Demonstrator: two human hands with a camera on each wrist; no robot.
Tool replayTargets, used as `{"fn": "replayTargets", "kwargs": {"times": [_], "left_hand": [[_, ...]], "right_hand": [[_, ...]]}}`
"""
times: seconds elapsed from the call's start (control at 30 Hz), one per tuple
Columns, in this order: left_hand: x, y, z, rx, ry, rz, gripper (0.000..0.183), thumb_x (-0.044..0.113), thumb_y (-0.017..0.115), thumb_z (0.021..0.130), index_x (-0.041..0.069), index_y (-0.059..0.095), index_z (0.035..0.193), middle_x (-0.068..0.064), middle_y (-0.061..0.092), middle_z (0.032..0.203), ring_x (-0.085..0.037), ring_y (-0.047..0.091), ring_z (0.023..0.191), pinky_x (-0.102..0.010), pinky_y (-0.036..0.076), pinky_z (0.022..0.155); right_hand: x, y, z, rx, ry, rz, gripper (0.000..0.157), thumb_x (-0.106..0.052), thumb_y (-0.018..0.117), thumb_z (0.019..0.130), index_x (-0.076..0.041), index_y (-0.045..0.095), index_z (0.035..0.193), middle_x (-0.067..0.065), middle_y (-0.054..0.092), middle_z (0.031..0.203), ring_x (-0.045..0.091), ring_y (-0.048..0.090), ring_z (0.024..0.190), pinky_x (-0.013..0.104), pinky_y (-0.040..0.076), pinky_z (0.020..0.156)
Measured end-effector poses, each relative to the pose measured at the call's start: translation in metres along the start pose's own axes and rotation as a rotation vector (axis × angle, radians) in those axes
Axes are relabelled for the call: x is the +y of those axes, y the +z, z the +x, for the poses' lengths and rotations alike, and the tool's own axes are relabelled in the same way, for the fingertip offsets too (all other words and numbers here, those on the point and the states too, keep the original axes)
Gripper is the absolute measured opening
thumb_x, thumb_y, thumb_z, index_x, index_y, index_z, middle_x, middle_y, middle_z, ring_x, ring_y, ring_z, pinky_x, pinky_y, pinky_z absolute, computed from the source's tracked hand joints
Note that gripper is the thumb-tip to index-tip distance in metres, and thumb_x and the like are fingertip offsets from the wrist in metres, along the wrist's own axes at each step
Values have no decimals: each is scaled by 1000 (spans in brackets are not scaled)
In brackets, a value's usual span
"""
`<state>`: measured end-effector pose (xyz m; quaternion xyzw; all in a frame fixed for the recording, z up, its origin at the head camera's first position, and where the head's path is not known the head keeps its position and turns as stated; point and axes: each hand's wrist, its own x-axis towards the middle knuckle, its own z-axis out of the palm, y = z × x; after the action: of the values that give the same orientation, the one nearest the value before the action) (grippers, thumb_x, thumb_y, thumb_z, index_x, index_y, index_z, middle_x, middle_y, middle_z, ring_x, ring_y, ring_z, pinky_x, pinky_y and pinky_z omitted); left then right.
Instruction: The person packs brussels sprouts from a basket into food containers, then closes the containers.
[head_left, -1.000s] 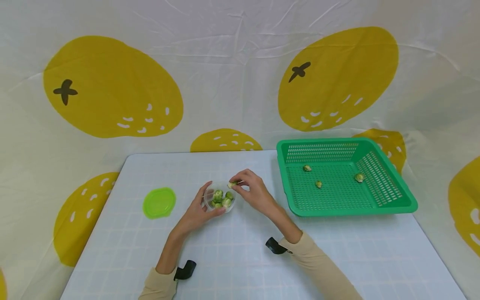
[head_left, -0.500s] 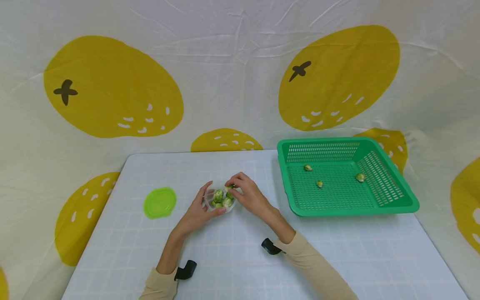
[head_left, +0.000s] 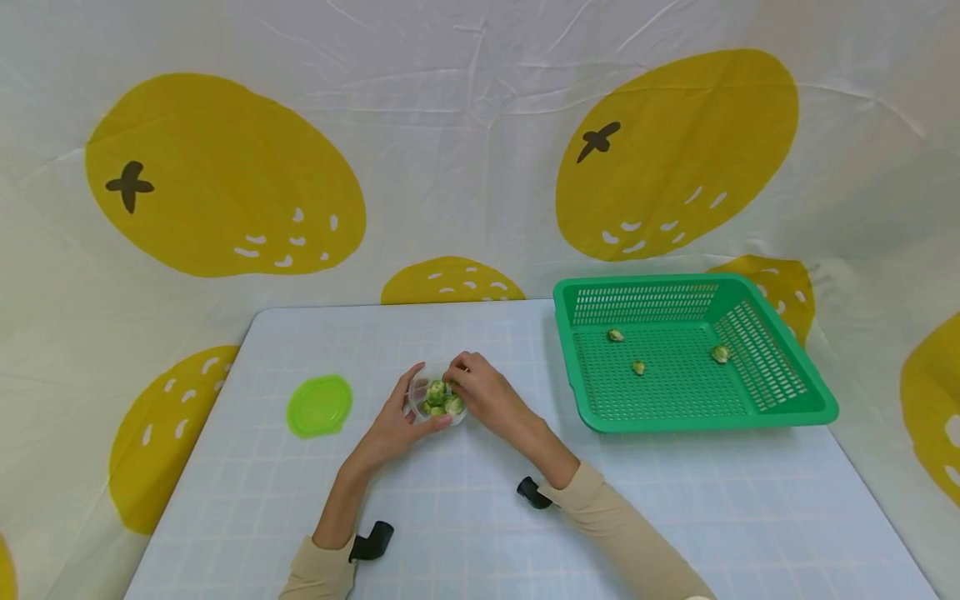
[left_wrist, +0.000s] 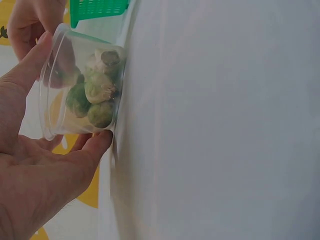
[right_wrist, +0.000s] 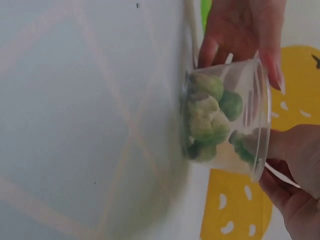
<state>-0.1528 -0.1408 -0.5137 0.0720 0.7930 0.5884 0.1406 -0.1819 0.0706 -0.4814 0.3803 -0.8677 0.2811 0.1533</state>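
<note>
A clear plastic tub (left_wrist: pixel 57 112) stands on the table, with several green-and-white Brussels sprouts (head_left: pixel 437 392) heaped at its bottom. My left hand (head_left: pixel 393 427) grips the tub from the left, thumb at the near side and fingers curled round the far side. Over the tub's right rim reaches my right hand (head_left: pixel 487 393). Its fingers pinch another Brussels sprout (right_wrist: pixel 243 147), which shows through the tub wall just inside the rim in the right wrist view. From above, that sprout is mostly hidden by the fingers.
A green slotted basket (head_left: pixel 592 422) stands at the right, holding three small sprouts, one of them a sprout (head_left: pixel 720 354) near its right wall. Left of my hands lies a lime-green round lid (head_left: pixel 319 406). A patterned cloth hangs behind the table (head_left: pixel 465 517).
My right hand has moved left and slightly down, bringing the pinched sprout from the tub's rim to inside it. The left hand and tub stay in place.
</note>
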Motion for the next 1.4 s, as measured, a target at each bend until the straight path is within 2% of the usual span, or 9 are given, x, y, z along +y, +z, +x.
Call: {"fn": "replayTargets", "kwargs": {"times": [0.23, 0.5, 0.73, 0.97, 1.17, 1.4], "left_hand": [[-1, 1, 1, -6, 13, -18, 104, 34, 85, 87, 25, 17, 165, -14, 10, 170, -33, 18, 155, -58, 29, 120], [1, 1, 3, -8, 14, -28, 105, 33, 86, 86, 26, 17, 165, -13, 9, 170, -32, 19, 155, -56, 29, 121], [2, 2, 3, -18, 23, -36, 102, 29, 84, 89, 23, 17, 165, -17, 8, 170, -35, 17, 155, -57, 27, 121], [1, 2, 3, -23, 25, -49, 101, 28, 84, 89, 24, 17, 165, -18, 9, 170, -37, 18, 154, -58, 26, 121], [-1, 2, 3, -16, 21, -45, 103, 30, 85, 88, 22, 16, 165, -17, 8, 170, -36, 17, 155, -59, 25, 121], [-2, 1, 2, 4, 4, -11, 106, 34, 86, 86, 24, 16, 165, -15, 14, 169, -35, 18, 155, -60, 26, 120]], "right_hand": [[-1, 5, 2, -23, -4, -65, 14, 8, 71, 92, -2, 73, 102, 9, 64, 104, 24, 60, 97, 30, 57, 85], [-1, 5, 4, -56, 9, -105, 21, 7, 72, 92, -3, 72, 110, 8, 67, 107, 23, 63, 100, 32, 56, 88], [0, 2, 0, -47, -1, -46, 18, 4, 73, 93, -2, 72, 110, 9, 67, 107, 23, 63, 100, 31, 56, 88], [-6, -13, -3, -56, 32, 35, 21, -3, 75, 93, 0, 71, 114, 10, 68, 111, 24, 62, 103, 33, 57, 88], [-7, -23, -6, -47, 31, 50, 22, -3, 76, 93, -2, 71, 114, 9, 68, 112, 23, 62, 104, 34, 57, 89], [-4, -36, -9, -33, 44, 52, 21, -1, 75, 93, -1, 71, 113, 9, 68, 113, 25, 63, 105, 36, 57, 90]]}}
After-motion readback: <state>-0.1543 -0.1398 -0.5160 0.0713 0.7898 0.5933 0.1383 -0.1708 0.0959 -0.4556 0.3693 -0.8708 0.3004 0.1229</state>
